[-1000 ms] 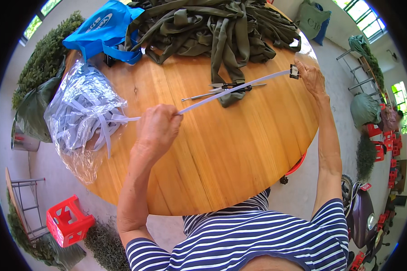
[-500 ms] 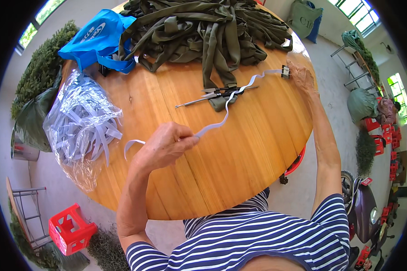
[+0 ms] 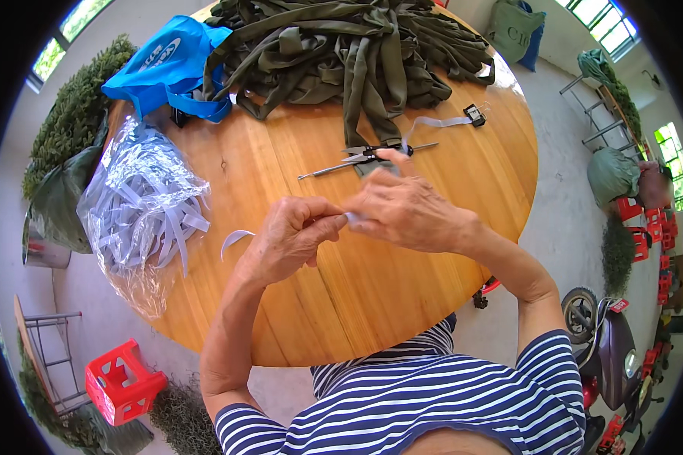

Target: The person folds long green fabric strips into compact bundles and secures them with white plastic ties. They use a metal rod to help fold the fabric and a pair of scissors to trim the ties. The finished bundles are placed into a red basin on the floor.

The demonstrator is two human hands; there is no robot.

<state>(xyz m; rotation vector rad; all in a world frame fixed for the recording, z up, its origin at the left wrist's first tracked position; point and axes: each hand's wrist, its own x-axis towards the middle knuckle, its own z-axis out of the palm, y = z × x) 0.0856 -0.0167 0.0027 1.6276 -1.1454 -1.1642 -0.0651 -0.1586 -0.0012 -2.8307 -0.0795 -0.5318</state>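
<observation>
My left hand point(image 3: 300, 231) pinches a narrow white elastic band point(image 3: 237, 238), whose tail sticks out behind the wrist. Close against its fingertips is my right hand point(image 3: 413, 211), slightly blurred, with its thumb and finger on the same band and another finger raised. From there the band continues toward a black binder clip point(image 3: 474, 115), which lies on the table attached to its far end. Just beyond my right fingers lie black-handled thread snips point(image 3: 372, 153) and a thin metal rod point(image 3: 319, 173), across the end of a dark green fabric strip point(image 3: 368, 125).
On the round wooden table point(image 3: 296, 318) a pile of dark green fabric strips point(image 3: 311, 61) covers the far side. A blue bag point(image 3: 159, 68) and a clear plastic bag of white elastic strips point(image 3: 144, 205) sit at the left. A red stool point(image 3: 121, 383) stands on the floor.
My right hand has left the binder clip and come back to my left hand, taking hold of the band there. The band between hands and clip now hangs slack.
</observation>
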